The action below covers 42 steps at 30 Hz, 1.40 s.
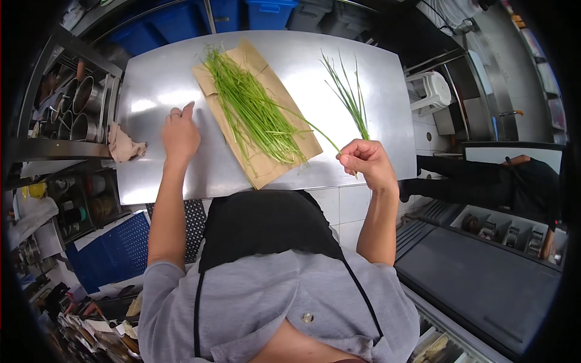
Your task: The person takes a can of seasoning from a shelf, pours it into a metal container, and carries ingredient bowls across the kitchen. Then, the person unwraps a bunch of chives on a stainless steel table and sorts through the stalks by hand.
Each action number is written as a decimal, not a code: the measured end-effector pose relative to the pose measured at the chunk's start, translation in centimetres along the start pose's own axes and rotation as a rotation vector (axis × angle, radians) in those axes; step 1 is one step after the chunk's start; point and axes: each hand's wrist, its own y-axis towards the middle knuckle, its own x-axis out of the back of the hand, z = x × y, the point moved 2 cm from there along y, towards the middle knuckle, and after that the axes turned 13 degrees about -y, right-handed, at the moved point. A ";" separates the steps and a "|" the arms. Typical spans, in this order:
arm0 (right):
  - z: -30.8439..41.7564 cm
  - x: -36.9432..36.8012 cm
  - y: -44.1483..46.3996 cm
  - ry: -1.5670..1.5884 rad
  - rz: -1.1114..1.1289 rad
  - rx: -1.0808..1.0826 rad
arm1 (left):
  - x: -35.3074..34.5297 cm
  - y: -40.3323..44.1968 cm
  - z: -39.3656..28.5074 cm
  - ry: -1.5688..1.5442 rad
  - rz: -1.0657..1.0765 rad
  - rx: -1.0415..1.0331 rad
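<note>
A pile of long green stalks (pixel 257 115) lies on a brown paper sheet (pixel 290 106) in the middle of the metal table (pixel 157 66). My right hand (pixel 367 160) pinches the end of a green stalk that stretches back to the pile. A smaller bunch of thin green stalks (pixel 353 103) fans out just beyond that hand; whether the fingers also grip its lower end is unclear. Left of the paper, my left hand (pixel 180 134) hovers over or rests on the table, its fingers partly curled and nothing visible in them.
A crumpled cloth (pixel 124 144) hangs at the table's left edge, beside a rack of metal pots (pixel 88 97). Blue bins (pixel 175 23) stand beyond the far edge. At the right are a white stool (pixel 431 91) and another person in dark clothes (pixel 514 181).
</note>
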 end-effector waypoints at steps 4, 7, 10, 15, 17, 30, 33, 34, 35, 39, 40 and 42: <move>1.5 -1.1 0.5 -0.038 0.022 0.027 | 1.4 -0.3 -3.8 -0.218 0.073 0.013; 2.6 -2.2 1.2 -0.085 -0.009 0.079 | 1.6 -1.3 -7.7 -0.744 0.350 0.219; 3.5 -4.4 2.1 -0.151 -0.063 0.152 | 0.7 -3.0 -12.7 -1.325 0.399 0.269; 3.5 -7.3 2.8 -0.348 -0.120 0.214 | 0.6 -3.0 -15.3 -1.518 0.448 0.472; 3.5 -7.5 2.7 -0.437 -0.096 0.200 | 0.3 -3.1 -14.8 -1.531 0.480 0.492; 5.9 0.2 3.9 -0.317 -0.437 0.295 | -1.2 -2.7 -7.6 -1.444 0.216 0.672; 4.0 5.5 5.2 -0.447 -0.614 0.216 | -0.8 -2.7 -4.9 -1.352 0.175 0.668; 1.6 7.6 6.0 -0.586 -0.654 0.131 | -0.6 -2.7 -4.1 -1.323 0.157 0.669; -0.9 9.0 6.3 -0.725 -0.688 0.044 | -0.5 -2.9 -3.2 -1.264 0.156 0.669; -6.8 9.9 4.7 -1.035 -0.753 -0.135 | -0.4 -4.3 0.7 -1.046 0.165 0.622; -7.3 9.6 3.9 -1.037 -0.760 -0.147 | -0.5 -4.7 1.4 -0.997 0.176 0.599; -8.1 9.1 2.7 -1.038 -0.762 -0.172 | -0.7 -5.2 1.7 -0.957 0.174 0.571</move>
